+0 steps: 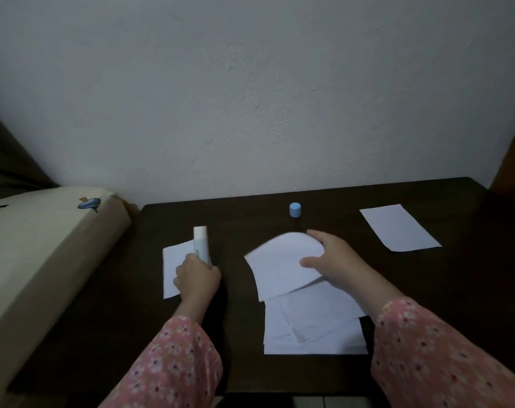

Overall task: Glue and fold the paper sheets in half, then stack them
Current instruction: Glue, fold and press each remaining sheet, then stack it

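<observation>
On dark table (280, 219), white sheet (280, 260) curling upward, right hand (333, 257) gripping edge

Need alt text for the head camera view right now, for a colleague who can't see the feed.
A person's right hand folds a curved white sheet over a pile of paper on a dark table, while the left hand holds an uncapped glue stick upright above another sheet. A blue cap and a folded sheet lie farther back.

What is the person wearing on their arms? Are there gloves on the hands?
Both arms wear long, loose pink sleeves covered in small flowers, pale blossoms with darker dots: the left sleeve and the right sleeve. They end at the wrists. The left hand and right hand are bare, with no gloves, and no rings or watch show.
</observation>
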Demonstrator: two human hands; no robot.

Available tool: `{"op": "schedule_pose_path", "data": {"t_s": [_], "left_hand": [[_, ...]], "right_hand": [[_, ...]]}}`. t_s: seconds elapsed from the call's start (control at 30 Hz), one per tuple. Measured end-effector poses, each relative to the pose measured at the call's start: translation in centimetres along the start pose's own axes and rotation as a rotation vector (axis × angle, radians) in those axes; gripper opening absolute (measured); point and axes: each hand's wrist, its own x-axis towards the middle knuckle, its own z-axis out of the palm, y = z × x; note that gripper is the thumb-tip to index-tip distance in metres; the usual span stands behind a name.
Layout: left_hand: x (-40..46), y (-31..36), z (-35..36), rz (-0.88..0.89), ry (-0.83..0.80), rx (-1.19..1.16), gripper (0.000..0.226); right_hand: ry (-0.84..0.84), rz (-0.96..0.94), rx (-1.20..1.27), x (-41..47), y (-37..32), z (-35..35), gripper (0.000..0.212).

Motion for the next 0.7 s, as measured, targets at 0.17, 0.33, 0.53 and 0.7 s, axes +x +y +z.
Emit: {"op": "schedule_pose_path", "data": {"t_s": [0.17,0.33,0.53,0.7], "left_hand": [[-1.9,0.4,0.0,0.223,-0.149,-0.05,0.035],[-3.0,0.5,-0.4,0.327,-0.256,-0.088,0.031],[-2.9,0.1,-0.3,0.347,-0.283,-0.217,0.027],[-2.0,0.6,-0.3,0.362,-0.333,-0.251,0.033]], "right_hand": [[0.059,-0.052,-0.631,-1.9,1.4,-0.2,0.082],[-0.107,-0.097,-0.676,-2.9,1.6,0.2,0.044],[-0.15,-0.027,-0.828,-2.3,-0.3,0.2,0.037],[-0.211,0.077,-0.913,-1.1,-2.7,0.3,0.042]]}}
